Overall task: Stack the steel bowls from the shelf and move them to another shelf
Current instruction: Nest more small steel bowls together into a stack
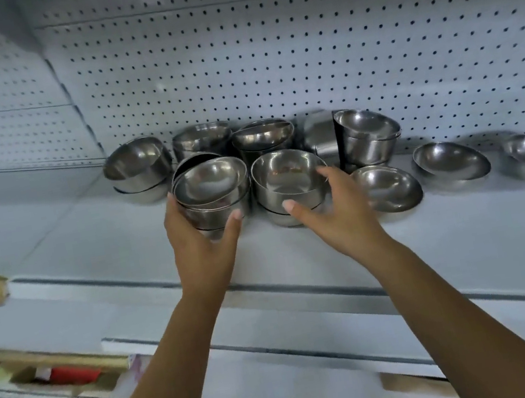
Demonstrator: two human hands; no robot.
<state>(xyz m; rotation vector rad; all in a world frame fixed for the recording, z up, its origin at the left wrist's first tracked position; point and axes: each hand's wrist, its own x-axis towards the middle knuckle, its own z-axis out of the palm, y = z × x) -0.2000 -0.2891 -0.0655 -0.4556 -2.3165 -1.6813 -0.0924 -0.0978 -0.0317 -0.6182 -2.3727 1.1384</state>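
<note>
Lower shelf (310, 329) nearest, with both forearms crossing above it. A blurred red item (71, 375) is lying off to the left below.

Left hand (204, 243) is reaching up onto the bowl shelf (121, 236) and gripping the left stack of steel bowls (212, 186). The thumb is pressing the front wall and the fingers (171, 202) are wrapping the far left side. The palm is sitting low near the base, likely so the nested bowls lift together without sliding.

Right hand (337, 217) is spanning wide round the right stack of steel bowls (288, 177), just beside the first. Its thumb tip is on the front wall and its fingers (322, 173) are curling at the right rim. How hard it is squeezing is not showing.

Both stacks are sitting near the shelf's front edge, so one is probably about to go into the other.

Farther back, more stacks are standing in a back row (202, 139). To the right, single bowls (451, 162) are lying tilted, well apart from the fingers and not yet gathered.

Pegboard back panel (299, 53) is closing off the rear.
</note>
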